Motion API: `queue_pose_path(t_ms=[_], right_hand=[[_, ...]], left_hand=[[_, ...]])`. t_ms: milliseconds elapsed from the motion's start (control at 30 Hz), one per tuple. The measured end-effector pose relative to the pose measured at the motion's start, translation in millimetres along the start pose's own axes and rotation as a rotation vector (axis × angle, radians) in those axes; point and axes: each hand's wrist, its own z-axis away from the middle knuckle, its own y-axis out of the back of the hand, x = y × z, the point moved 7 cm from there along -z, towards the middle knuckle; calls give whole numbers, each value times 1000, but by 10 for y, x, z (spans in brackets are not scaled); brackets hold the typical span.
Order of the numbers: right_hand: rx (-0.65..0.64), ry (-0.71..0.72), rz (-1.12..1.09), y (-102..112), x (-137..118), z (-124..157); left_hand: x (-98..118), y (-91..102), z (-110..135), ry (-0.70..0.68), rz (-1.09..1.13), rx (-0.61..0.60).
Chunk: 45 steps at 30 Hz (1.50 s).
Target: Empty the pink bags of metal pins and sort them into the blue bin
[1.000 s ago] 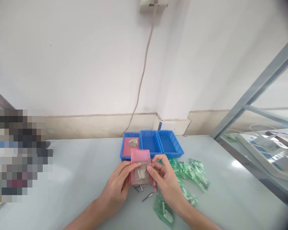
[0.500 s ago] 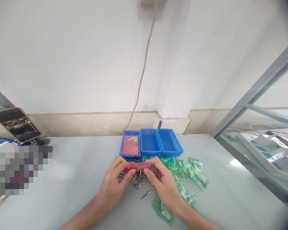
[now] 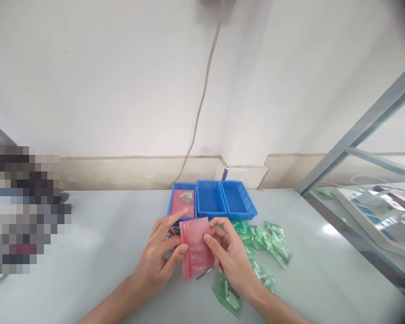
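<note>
Left hand (image 3: 159,250) and right hand (image 3: 232,255) are pinching opposite edges, the likely best holds, of a pink bag (image 3: 199,249), presumably light, soft and slippery.

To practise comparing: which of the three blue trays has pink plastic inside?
The leftmost tray holds pink plastic; the middle tray and right tray show blue floors.

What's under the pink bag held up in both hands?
Past the left edge of the pink bag, small metal parts show by the left hand; one metal pin pokes out at the bag's lower right edge. Whatever lies directly beneath is covered.
</note>
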Motion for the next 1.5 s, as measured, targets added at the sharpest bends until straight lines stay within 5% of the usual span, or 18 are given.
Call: queue_pose_path(t_ms=[200, 567, 1000, 1200, 1500], right_hand=[[11, 8, 21, 27, -25, -5], [29, -66, -11, 47, 7, -28], [85, 41, -13, 74, -32, -37], [83, 41, -34, 60, -58, -17], [75, 67, 160, 76, -25, 6]], left_hand=[[-10, -32, 6, -82, 20, -85], [-17, -59, 6, 26, 106, -55], [-40, -159, 18, -1, 55, -75], [-248, 10, -113, 37, -138, 2], [-612, 9, -166, 155, -296, -75]])
